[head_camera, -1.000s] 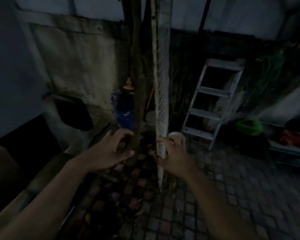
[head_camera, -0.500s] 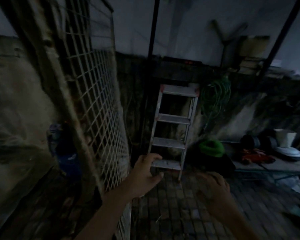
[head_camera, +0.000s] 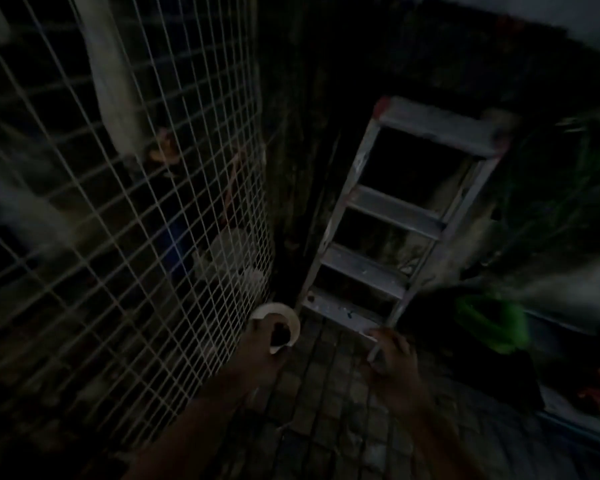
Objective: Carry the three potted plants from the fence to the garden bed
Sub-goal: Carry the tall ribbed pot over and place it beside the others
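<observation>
A small white pot (head_camera: 286,318) with dark soil stands on the paving at the foot of the wire mesh fence (head_camera: 118,220), beside its right edge. My left hand (head_camera: 258,348) reaches down to it and grips its near rim, thumb over the edge. Apart from the pot, my right hand (head_camera: 392,358) hovers low to its right, fingers loosely bent and holding nothing, just in front of the ladder's foot. The scene is very dark, and I cannot make out any other potted plant.
A metal stepladder (head_camera: 395,230) leans on the dark wall right behind the pot. A green object (head_camera: 489,323) sits on something dark at the right. Behind the mesh are a pale post (head_camera: 111,91) and blurred blue and white things. Brick paving (head_camera: 326,410) runs toward me.
I have moved closer and look further down. My left hand has dropped from the air onto the white pot's rim, and my right hand has come lower toward the ladder's foot.
</observation>
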Demonstrator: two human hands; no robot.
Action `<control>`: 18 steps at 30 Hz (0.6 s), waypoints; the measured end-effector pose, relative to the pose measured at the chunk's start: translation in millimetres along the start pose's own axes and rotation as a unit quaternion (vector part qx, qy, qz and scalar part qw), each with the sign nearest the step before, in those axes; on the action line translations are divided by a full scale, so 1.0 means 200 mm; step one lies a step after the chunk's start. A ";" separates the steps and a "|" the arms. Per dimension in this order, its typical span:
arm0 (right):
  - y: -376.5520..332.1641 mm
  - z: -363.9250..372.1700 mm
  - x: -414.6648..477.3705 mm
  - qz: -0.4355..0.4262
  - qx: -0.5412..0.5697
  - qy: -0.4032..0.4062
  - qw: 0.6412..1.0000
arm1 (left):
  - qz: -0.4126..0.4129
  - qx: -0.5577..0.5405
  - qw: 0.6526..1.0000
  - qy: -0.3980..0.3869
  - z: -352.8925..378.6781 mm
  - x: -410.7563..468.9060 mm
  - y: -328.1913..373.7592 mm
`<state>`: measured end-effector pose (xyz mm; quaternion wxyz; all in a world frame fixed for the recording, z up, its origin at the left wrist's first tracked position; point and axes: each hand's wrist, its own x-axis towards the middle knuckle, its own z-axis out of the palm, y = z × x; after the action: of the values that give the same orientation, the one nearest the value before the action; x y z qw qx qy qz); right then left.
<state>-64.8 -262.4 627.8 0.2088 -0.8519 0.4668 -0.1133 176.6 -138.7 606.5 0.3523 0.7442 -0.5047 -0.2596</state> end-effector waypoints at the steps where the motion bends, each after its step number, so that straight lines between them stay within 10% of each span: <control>1: 0.08 0.06 0.07 -0.006 0.002 -0.035 0.999 | -0.035 0.012 0.999 -0.009 0.09 0.01 -0.05; 11: 0.65 0.80 0.46 -0.064 -0.033 -0.179 0.981 | -0.214 0.104 0.968 -0.077 0.75 0.25 -0.79; 18: 1.02 1.39 0.47 -0.055 -0.036 -0.230 0.971 | -0.185 0.168 0.964 -0.094 1.23 0.40 -1.22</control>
<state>-58.9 -369.6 287.8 0.2731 -0.8863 0.3625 0.0918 161.0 -219.4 260.0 0.1187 0.8452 -0.4257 -0.3006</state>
